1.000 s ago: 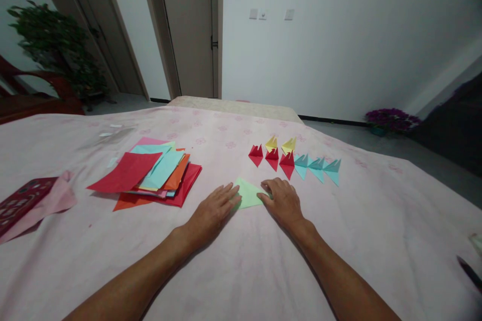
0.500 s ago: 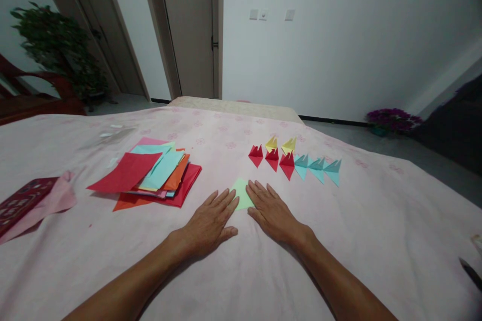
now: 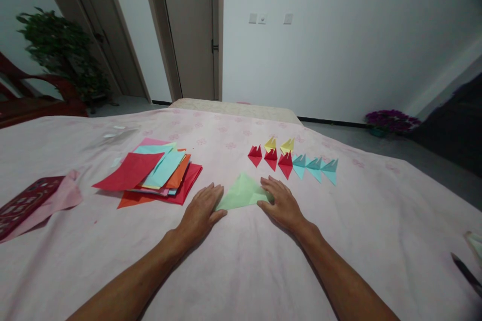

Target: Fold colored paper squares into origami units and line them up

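Note:
A pale green sheet of origami paper (image 3: 243, 191), folded into a triangle, lies flat on the cloth with its point facing away from me. My left hand (image 3: 203, 209) rests at its left corner, fingers stretched out and thumb apart along the near edge. At the right corner, my right hand (image 3: 281, 204) is palm down with its fingers apart, covering that tip. Beyond it stand folded paper cranes in rows: red (image 3: 271, 157), yellow (image 3: 287, 145) and light blue (image 3: 315, 167).
A pile of coloured paper sheets (image 3: 154, 170) lies to the left. Farther left is a dark red printed packet (image 3: 28, 205) on pink paper (image 3: 68, 195). A clear plastic wrapper (image 3: 116, 136) lies behind the pile. A dark pointed object (image 3: 466, 271) is at the right edge.
Both hands have slid apart, outward to the corners of the green paper. More of the triangle now shows between them. The view has shifted slightly.

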`<action>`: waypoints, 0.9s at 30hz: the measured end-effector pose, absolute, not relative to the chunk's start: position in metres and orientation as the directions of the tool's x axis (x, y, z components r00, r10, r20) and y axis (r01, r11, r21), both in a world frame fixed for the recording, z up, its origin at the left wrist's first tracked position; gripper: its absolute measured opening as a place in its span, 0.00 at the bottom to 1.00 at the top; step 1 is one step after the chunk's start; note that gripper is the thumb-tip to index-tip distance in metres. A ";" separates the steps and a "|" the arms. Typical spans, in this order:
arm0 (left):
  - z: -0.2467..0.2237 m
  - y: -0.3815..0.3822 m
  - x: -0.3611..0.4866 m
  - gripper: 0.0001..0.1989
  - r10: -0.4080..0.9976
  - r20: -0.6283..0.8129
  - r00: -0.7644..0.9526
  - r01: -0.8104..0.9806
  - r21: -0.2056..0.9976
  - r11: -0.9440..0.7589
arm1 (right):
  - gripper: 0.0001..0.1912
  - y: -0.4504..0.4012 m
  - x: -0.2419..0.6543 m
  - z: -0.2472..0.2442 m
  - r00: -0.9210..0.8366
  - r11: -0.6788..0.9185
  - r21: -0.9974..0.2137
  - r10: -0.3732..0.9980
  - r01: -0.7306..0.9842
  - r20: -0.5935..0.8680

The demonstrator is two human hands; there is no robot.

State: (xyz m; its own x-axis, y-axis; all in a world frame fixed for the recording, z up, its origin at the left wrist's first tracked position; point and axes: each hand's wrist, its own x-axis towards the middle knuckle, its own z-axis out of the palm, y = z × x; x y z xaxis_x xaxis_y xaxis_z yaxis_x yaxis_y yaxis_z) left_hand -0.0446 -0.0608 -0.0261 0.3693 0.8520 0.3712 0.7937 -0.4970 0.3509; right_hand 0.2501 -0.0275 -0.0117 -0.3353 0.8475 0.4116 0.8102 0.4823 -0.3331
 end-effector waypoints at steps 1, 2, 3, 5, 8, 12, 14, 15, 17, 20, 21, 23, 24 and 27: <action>-0.024 -0.060 -0.043 0.29 0.848 0.398 0.351 0.782 0.374 -0.499 | 0.15 -0.029 0.250 -0.009 -0.332 0.514 -0.352 0.822 0.782 0.462; -0.021 -0.060 -0.041 0.25 0.837 0.428 0.341 0.764 0.392 -0.512 | 0.11 -0.031 0.250 -0.007 -0.331 0.550 -0.366 0.793 0.751 0.511; -0.017 -0.061 -0.039 0.21 0.822 0.461 0.335 0.745 0.404 -0.531 | 0.08 -0.033 0.250 -0.005 -0.334 0.584 -0.372 0.764 0.721 0.551; -0.009 -0.064 -0.035 0.09 0.780 0.520 0.348 0.702 0.407 -0.584 | 0.07 -0.035 0.248 -0.002 -0.341 0.637 -0.369 0.715 0.676 0.610; 0.002 -0.069 -0.030 0.07 0.701 0.578 0.419 0.646 0.353 -0.677 | 0.08 -0.037 0.247 0.002 -0.326 0.666 -0.350 0.672 0.659 0.665; 0.007 -0.071 -0.025 0.08 0.629 0.627 0.460 0.665 0.226 -0.712 | 0.09 -0.037 0.243 0.007 -0.312 0.702 -0.281 0.590 0.654 0.745; 0.007 -0.069 -0.026 0.07 0.641 0.628 0.441 0.720 0.179 -0.671 | 0.11 -0.040 0.240 0.010 -0.367 0.747 -0.216 0.530 0.629 0.764; 0.006 -0.067 -0.027 0.06 0.651 0.625 0.430 0.741 0.167 -0.650 | 0.12 -0.042 0.238 0.011 -0.403 0.774 -0.183 0.498 0.607 0.768; 0.005 -0.063 -0.030 0.06 0.673 0.623 0.399 0.759 0.188 -0.623 | 0.12 -0.046 0.234 0.013 -0.471 0.824 -0.131 0.438 0.551 0.766; 0.001 -0.057 -0.037 0.08 0.701 0.628 0.338 0.715 0.313 -0.625 | 0.15 -0.048 0.233 0.012 -0.513 0.841 -0.130 0.434 0.525 0.740; 0.000 -0.056 -0.039 0.08 0.713 0.627 0.314 0.679 0.377 -0.630 | 0.17 -0.047 0.235 0.012 -0.513 0.831 -0.146 0.459 0.536 0.725; -0.003 -0.053 -0.042 0.09 0.748 0.616 0.249 0.573 0.528 -0.626 | 0.20 -0.043 0.239 0.010 -0.499 0.797 -0.185 0.521 0.575 0.693; -0.005 -0.051 -0.042 0.08 0.770 0.602 0.211 0.507 0.606 -0.613 | 0.21 -0.040 0.241 0.010 -0.486 0.779 -0.200 0.546 0.595 0.682; -0.006 -0.047 -0.044 0.04 0.837 0.525 0.154 0.319 0.775 -0.545 | 0.22 -0.035 0.244 0.008 -0.464 0.751 -0.219 0.580 0.623 0.669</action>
State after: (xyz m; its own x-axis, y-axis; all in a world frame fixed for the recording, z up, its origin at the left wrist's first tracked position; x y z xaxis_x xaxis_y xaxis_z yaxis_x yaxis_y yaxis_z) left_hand -0.0444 -0.0474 -0.0057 0.1545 0.8370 0.5249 0.3186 -0.5451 0.7755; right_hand 0.2440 -0.0348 0.0079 -0.4643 0.5800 0.6694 0.6229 0.7511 -0.2188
